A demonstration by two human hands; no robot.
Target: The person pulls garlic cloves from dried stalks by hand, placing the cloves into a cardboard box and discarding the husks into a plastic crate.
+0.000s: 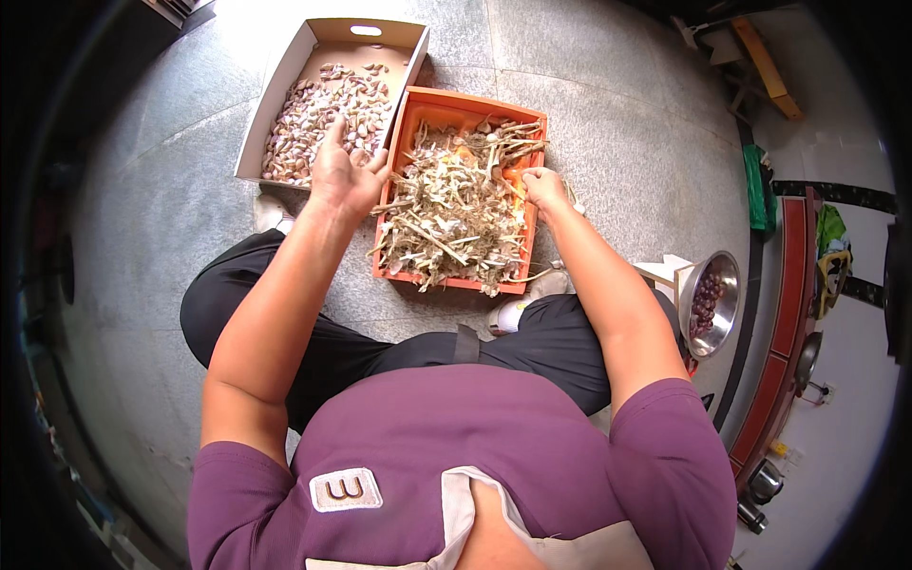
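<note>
My left hand (347, 171) is palm up with its fingers apart over the near right part of a cardboard box (249, 135). Many loose garlic cloves (306, 121) cover much of the box's bottom. Beside it, an orange plastic crate (476, 97) is heaped with dry garlic stalks, roots and skins (456, 221). At the crate's right rim is my right hand (539, 187), its fingers bent together; whether something is between them cannot be told. A pale garlic stem with a small bulb (576, 203) shows just right of that hand.
Both containers stand on a grey tiled floor (584, 128), with my shoes close to their near sides. A metal bowl of dark red, round fruit (725, 320) is at the right, near my knee. Beyond it stand a red-fronted cabinet (789, 278) and a green plastic bag (757, 189).
</note>
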